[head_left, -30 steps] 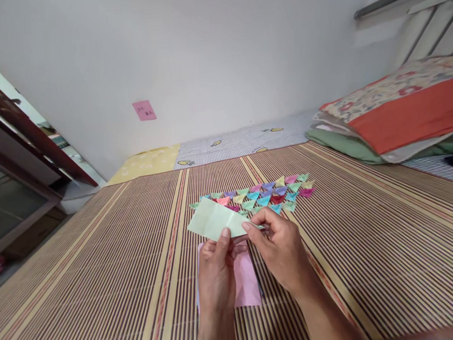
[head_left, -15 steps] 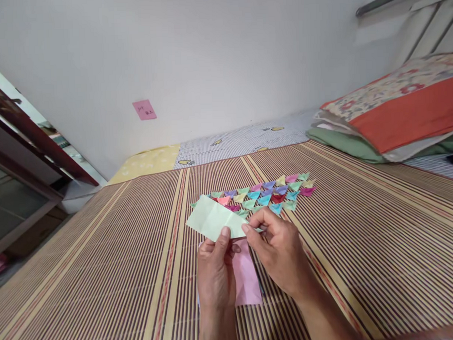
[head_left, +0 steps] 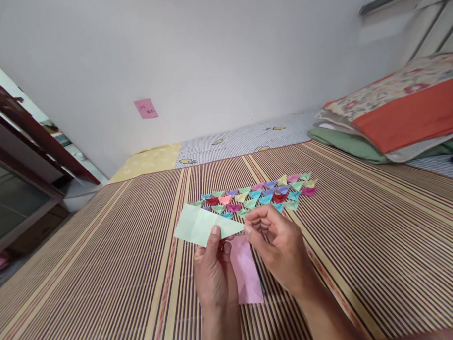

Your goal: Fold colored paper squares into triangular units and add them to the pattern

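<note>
A pale green sheet of folded paper [head_left: 196, 223] is held up over the mat, one end tapering to a point on the right. My left hand [head_left: 214, 269] pinches its lower edge, thumb on top and fingers behind. At the pointed tip, my right hand [head_left: 277, 242] closes thumb and forefinger on the paper. Beneath my hands lies pink paper [head_left: 247, 273], partly covered by the left hand. Just beyond are rows of small folded paper pieces [head_left: 250, 204] in many colours, the nearest ones partly hidden by the green paper and my right hand.
A striped woven mat [head_left: 133, 252] covers the surface. Folded bedding [head_left: 406, 111] is stacked at the back right. A pink note [head_left: 145, 108] sticks to the white wall [head_left: 222, 56]. Yellow cloth [head_left: 148, 160] and checked cloth [head_left: 233, 140] run along the wall.
The green paper has shifted left and turned a little, with my left hand moving left too. Its pointed end now shows more clearly at my right fingertips, which have stayed almost in place.
</note>
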Demonstrator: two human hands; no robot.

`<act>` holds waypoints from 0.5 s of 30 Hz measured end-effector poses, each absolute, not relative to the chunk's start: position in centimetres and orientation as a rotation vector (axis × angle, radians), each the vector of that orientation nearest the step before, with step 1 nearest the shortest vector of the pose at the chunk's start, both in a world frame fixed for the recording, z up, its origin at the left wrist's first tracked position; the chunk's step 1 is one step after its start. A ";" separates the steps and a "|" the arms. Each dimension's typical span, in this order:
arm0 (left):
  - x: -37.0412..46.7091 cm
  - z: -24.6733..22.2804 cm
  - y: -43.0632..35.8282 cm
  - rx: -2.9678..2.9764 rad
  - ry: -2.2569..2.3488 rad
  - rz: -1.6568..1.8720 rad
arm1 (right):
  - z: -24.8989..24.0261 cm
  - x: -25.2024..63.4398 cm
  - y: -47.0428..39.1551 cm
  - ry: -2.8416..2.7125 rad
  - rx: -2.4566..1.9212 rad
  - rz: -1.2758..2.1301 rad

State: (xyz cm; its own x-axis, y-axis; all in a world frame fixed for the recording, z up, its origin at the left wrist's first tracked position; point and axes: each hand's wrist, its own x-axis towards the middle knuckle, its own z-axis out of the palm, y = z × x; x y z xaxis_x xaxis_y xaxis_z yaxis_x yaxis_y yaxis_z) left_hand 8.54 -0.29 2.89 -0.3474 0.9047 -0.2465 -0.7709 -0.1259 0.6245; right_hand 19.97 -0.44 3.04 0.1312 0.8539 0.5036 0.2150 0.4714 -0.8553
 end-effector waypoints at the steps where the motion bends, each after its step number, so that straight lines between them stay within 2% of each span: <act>1: 8.5 2.9 -0.3 0.221 0.819 1.758 | 3.1 20.3 -0.4 -1.388 -1.024 0.607; 7: 8.6 2.4 -0.3 0.323 0.855 1.775 | 3.6 21.3 -0.4 -1.303 -1.031 0.713; 11: 8.9 2.0 -0.5 0.400 0.849 1.718 | 3.6 20.6 -0.4 -1.420 -1.015 0.941; 15: 9.0 2.0 -0.5 0.425 0.828 1.671 | 3.3 20.9 -0.2 -1.495 -1.027 0.986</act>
State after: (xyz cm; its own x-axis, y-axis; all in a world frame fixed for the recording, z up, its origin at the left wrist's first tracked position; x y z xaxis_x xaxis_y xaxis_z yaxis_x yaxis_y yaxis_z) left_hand 9.03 -0.47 1.95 -0.2696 0.9514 -0.1489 -0.6948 -0.0852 0.7141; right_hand 20.87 -0.22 3.35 -0.1095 0.9516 0.2871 0.1106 0.2988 -0.9479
